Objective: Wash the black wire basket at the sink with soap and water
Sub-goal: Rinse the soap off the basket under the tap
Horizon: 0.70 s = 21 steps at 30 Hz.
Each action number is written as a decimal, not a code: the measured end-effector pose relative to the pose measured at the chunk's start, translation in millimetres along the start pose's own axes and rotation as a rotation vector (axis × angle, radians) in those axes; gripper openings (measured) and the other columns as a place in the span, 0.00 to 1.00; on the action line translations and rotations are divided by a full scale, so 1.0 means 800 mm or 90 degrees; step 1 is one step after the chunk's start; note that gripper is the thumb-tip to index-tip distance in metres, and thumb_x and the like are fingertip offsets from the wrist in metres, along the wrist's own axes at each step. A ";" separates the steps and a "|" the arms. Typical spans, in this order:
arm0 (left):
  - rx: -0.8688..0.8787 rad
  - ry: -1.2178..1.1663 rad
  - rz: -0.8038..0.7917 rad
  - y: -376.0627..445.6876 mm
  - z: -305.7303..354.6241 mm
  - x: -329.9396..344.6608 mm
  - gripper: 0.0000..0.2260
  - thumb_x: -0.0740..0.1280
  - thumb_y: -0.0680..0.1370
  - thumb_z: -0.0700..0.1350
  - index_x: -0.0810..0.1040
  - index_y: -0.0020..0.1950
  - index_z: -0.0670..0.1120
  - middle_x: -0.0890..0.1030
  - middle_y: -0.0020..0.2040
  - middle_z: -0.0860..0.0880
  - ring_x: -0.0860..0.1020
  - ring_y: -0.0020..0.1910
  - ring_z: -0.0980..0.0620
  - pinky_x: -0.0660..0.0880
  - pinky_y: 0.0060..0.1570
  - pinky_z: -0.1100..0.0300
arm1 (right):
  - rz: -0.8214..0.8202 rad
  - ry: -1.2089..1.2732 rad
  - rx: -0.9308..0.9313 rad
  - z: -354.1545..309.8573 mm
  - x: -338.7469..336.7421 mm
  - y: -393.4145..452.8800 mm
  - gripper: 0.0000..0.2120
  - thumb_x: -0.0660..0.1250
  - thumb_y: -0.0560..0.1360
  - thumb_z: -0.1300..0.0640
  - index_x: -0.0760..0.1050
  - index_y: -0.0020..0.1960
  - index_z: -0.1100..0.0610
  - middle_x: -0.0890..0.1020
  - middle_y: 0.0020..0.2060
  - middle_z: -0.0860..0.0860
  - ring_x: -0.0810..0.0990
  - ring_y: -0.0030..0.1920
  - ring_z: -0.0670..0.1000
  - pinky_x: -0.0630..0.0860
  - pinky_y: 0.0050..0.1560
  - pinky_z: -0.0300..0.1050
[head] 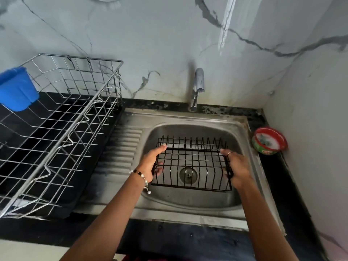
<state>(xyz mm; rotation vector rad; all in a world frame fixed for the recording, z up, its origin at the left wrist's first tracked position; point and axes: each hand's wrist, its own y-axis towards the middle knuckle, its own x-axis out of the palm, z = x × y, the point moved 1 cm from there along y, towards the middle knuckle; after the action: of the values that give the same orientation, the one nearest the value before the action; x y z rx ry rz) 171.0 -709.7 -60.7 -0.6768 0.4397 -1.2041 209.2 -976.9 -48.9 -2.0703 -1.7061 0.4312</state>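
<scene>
Steel dish rack (56, 119) fills the counter on the left, blue plastic cup (17, 88) hung on its far-left rim; ribbed drainboard (122, 147) lies between rack and sink bowl (188, 200); black wire basket (192, 166) held over the bowl above the drain (188, 174), free space on all sides, faucet (197, 87) well behind it; long axis runs left-right, far edge tipped up; left hand (152, 162) grips the left end, thumb on top rim, fingers curled under; right hand (237, 166) grips the right end, ring on one finger; red-rimmed soap tub (270, 141) sits on the counter right of the sink, close to the wall.
</scene>
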 end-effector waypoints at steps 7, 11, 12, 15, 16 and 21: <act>0.184 -0.034 -0.025 -0.010 0.025 0.011 0.22 0.73 0.65 0.63 0.79 0.52 0.53 0.79 0.47 0.48 0.78 0.45 0.49 0.70 0.33 0.62 | -0.004 0.129 -0.104 -0.013 -0.014 0.000 0.15 0.75 0.69 0.56 0.79 0.55 0.51 0.83 0.40 0.48 0.79 0.38 0.47 0.75 0.39 0.43; 0.055 0.003 0.006 -0.006 0.009 0.008 0.23 0.74 0.69 0.63 0.80 0.57 0.50 0.79 0.45 0.46 0.78 0.42 0.47 0.70 0.34 0.59 | 0.000 0.047 -0.054 -0.004 -0.015 0.002 0.09 0.74 0.68 0.52 0.80 0.47 0.52 0.79 0.37 0.51 0.74 0.33 0.50 0.70 0.30 0.43; 0.084 -0.003 0.013 -0.005 0.010 0.009 0.21 0.73 0.70 0.62 0.80 0.56 0.50 0.79 0.45 0.47 0.78 0.42 0.48 0.69 0.34 0.59 | -0.003 0.068 -0.063 -0.005 -0.017 0.003 0.13 0.74 0.68 0.53 0.80 0.51 0.52 0.81 0.40 0.51 0.76 0.36 0.50 0.73 0.33 0.44; 0.126 -0.011 0.014 -0.005 0.013 0.013 0.16 0.72 0.72 0.61 0.81 0.52 0.52 0.80 0.48 0.47 0.78 0.43 0.49 0.68 0.34 0.61 | 0.008 0.113 -0.091 -0.005 -0.021 0.002 0.18 0.75 0.69 0.56 0.78 0.57 0.54 0.84 0.48 0.51 0.81 0.47 0.51 0.78 0.47 0.48; 0.110 -0.010 0.012 -0.007 0.011 0.013 0.17 0.73 0.71 0.61 0.81 0.53 0.52 0.80 0.47 0.47 0.78 0.41 0.50 0.68 0.33 0.61 | 0.007 0.100 -0.087 -0.004 -0.020 0.001 0.15 0.75 0.69 0.55 0.79 0.55 0.53 0.84 0.47 0.51 0.80 0.47 0.52 0.78 0.45 0.48; 0.078 0.003 0.014 -0.013 0.020 0.015 0.23 0.74 0.68 0.64 0.81 0.56 0.51 0.78 0.39 0.48 0.74 0.34 0.52 0.69 0.35 0.59 | 0.001 0.033 -0.034 -0.013 -0.021 0.004 0.13 0.72 0.69 0.47 0.78 0.46 0.55 0.77 0.34 0.52 0.74 0.32 0.50 0.69 0.31 0.44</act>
<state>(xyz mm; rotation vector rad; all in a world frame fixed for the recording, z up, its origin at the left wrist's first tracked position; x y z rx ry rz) 177.9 -719.1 -41.8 -0.5637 0.3728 -1.2016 214.0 -994.9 -42.1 -2.1027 -1.7028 0.3323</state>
